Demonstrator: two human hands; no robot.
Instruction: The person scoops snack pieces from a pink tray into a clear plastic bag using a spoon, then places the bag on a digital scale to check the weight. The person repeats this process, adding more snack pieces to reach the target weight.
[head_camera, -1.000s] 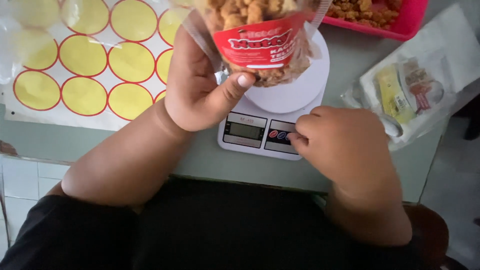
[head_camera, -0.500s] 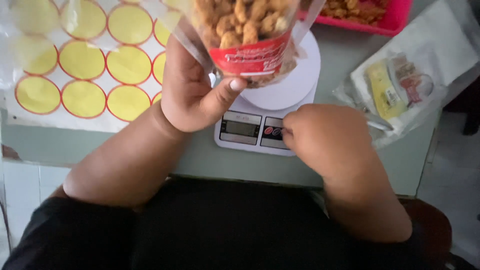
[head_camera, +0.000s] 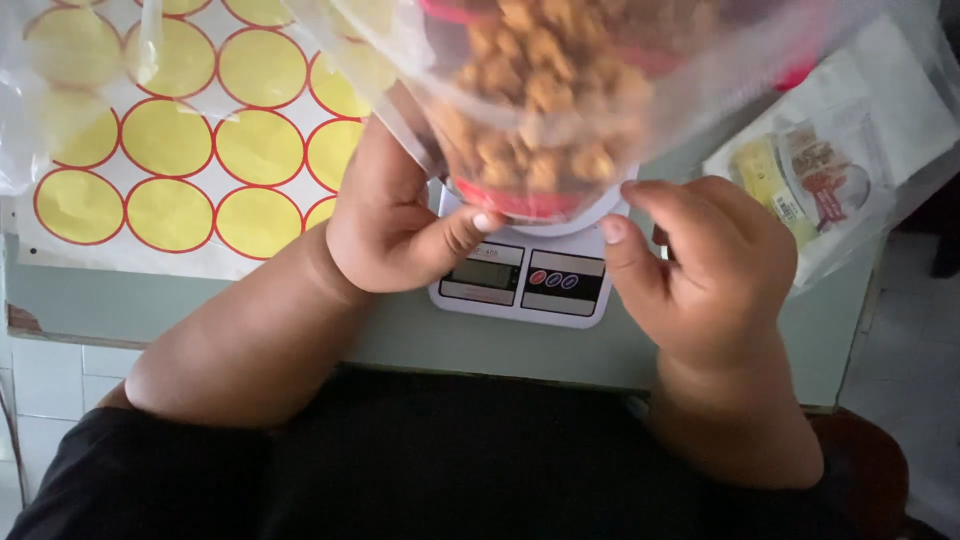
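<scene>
Both our hands meet at the snack bag (head_camera: 560, 110) above the scale (head_camera: 525, 285): left hand (head_camera: 395, 225) fingers closed on it, right hand (head_camera: 705, 270) fingers half-curled, touching its edge.

A kitchen scale (head_camera: 530, 285) stands near the front edge of the table (head_camera: 500, 345). Above it is a bag of snacks (head_camera: 560, 110), perhaps resting on the scale. The left hand (head_camera: 395, 225) is left of the bag, the right hand (head_camera: 705, 265) right. A sticker sheet (head_camera: 190, 150) lies at left, flat packets (head_camera: 830, 170) at right.
</scene>
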